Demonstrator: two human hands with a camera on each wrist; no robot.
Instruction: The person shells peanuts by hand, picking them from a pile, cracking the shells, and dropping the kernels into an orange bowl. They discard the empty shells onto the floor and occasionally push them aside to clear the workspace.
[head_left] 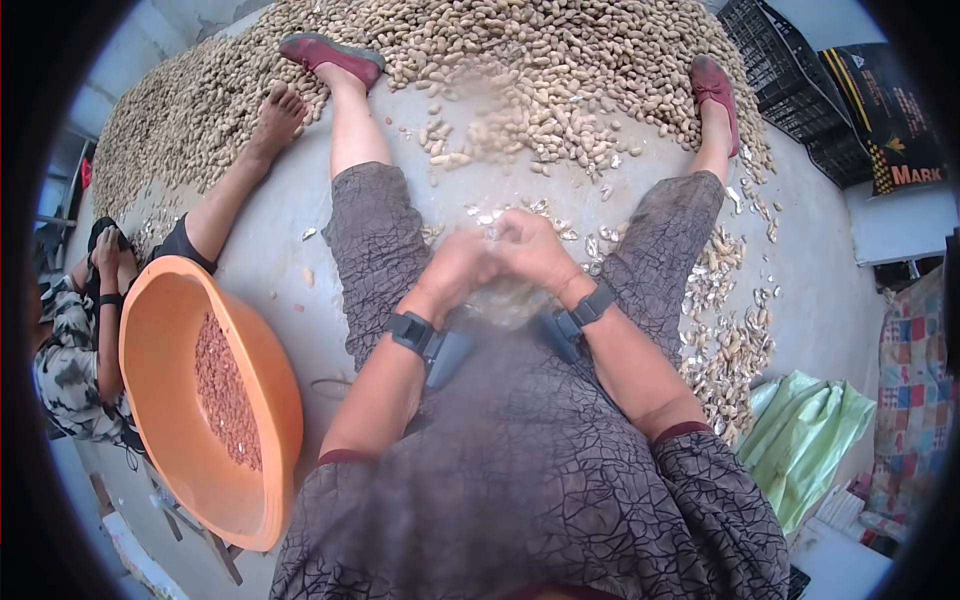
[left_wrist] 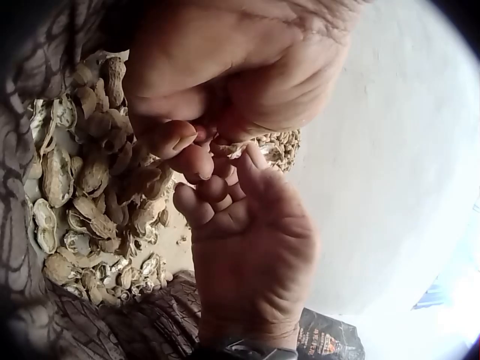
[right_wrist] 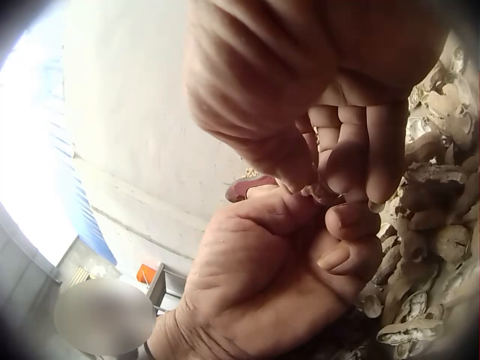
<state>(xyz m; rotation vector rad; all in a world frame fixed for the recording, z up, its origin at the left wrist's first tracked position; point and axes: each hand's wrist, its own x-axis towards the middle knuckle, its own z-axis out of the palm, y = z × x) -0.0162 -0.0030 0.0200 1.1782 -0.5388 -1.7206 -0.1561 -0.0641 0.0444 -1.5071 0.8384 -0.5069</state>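
Note:
My left hand and right hand meet over my lap in the head view, slightly blurred. Between their fingertips is a peanut, mostly hidden by the fingers. In the left wrist view a reddish kernel shows at the left hand's curled fingers, and a bit of pale shell lies close to the right fingertips. The right thumb and fingers pinch at the peanut from the other side. Below both hands lies a heap of cracked peanut shells.
A large pile of unshelled peanuts spreads across the floor ahead. At left stands an orange basin holding reddish kernels, beside another seated person. Shells, a green sack and black crates are at right.

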